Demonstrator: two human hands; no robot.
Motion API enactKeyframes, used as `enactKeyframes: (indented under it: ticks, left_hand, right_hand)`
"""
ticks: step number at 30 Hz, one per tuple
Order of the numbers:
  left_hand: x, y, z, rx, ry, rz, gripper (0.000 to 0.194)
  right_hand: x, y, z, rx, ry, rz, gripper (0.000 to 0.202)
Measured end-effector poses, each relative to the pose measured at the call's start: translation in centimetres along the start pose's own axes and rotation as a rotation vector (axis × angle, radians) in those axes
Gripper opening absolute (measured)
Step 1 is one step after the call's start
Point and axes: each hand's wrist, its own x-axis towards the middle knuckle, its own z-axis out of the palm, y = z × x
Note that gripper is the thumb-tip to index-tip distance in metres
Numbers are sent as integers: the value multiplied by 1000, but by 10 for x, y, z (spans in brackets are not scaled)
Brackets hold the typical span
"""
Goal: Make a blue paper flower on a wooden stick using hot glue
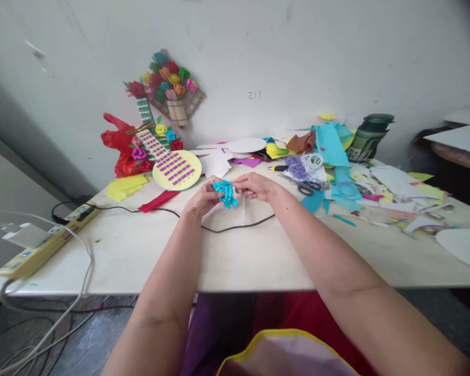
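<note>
A bright blue crepe-paper flower (pixel 226 194) is pinched in my left hand (pixel 207 198), just above the middle of the table. My right hand (pixel 255 187) is closed close beside the flower's right side. A thin, light-brown strip, perhaps a stick or wire, runs along the flower's top edge toward my right fingers. What those fingers grip is too small to make out. Behind my hands lie white paper pieces (pixel 218 164). A black cable (pixel 229 230) crosses the table on the near side of the flower.
Left stand a yellow paper guitar (pixel 177 170), a red plastic bag (pixel 121 149) and a power strip (pixel 50 237). Paper tulips (pixel 168 78) lean on the wall. Right are scissors (pixel 309 188), purple yarn (pixel 296 168), blue paper (pixel 331 143), a green bottle (pixel 370 138) and scraps (pixel 399 193).
</note>
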Motion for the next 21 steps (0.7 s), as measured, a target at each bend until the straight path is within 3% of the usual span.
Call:
enactKeyframes:
  ticks: [5,10,14,21]
  left_hand:
    - [-1,-1,-2,1,-6,7,39]
    - [1,0,2,-30,104,73,42]
    - [3,0,4,-23,168,105,43]
    - [3,0,6,-8,229,134,44]
  right_hand:
    - [0,1,5,-67,24,-96,22]
    - [11,7,11,-204,148,-352,34]
    - [22,13,11,-372,242,-511,31]
    - [29,20,14,-613,431,-559,30]
